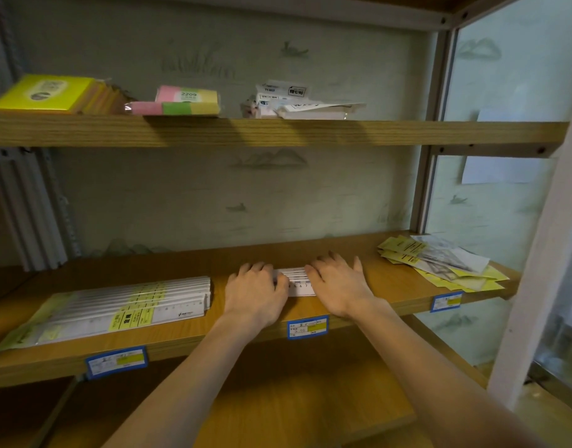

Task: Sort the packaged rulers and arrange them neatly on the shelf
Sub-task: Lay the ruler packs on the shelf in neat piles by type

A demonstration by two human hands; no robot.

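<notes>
Rulers (297, 282) in a small white stack lie mid-shelf (391, 286) under your hands: left hand (255, 294) and right hand (338, 286) press flat, fingers spread, grip released, grasping nothing.

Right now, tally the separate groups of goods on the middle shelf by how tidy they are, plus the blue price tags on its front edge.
Neat stack of long packaged rulers: 1
Small ruler batch under both hands, left hand and right hand: 1
Messy yellow packet pile: 1
Blue price tags: 3
Total: 6
</notes>
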